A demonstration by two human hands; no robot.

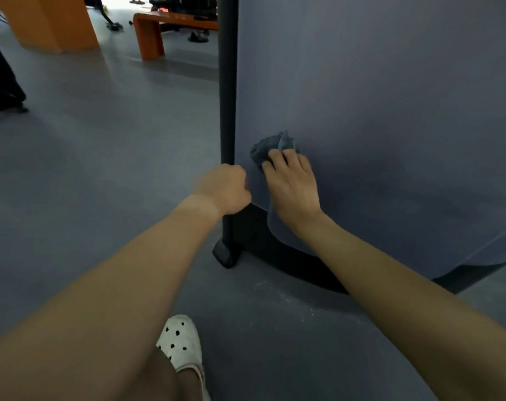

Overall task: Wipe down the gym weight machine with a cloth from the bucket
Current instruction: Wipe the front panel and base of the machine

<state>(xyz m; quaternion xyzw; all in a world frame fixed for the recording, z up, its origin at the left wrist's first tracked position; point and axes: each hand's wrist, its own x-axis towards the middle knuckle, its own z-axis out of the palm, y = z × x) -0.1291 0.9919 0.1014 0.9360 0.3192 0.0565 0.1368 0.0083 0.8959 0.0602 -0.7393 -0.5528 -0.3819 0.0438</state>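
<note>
The weight machine's grey-blue side panel (376,96) fills the right half of the view, edged on its left by a black upright post (227,82). My right hand (293,188) presses a crumpled grey cloth (270,147) against the lower part of the panel, fingers curled over it. My left hand (225,189) grips the black post just left of the cloth, fingers wrapped round it. The bucket is not in view.
The post ends in a black foot (225,253) on the grey floor, with the machine's dark base (304,270) curving to the right. My white clog (182,342) stands below. An orange bench (159,30) and an orange column (49,21) lie far off at the back left.
</note>
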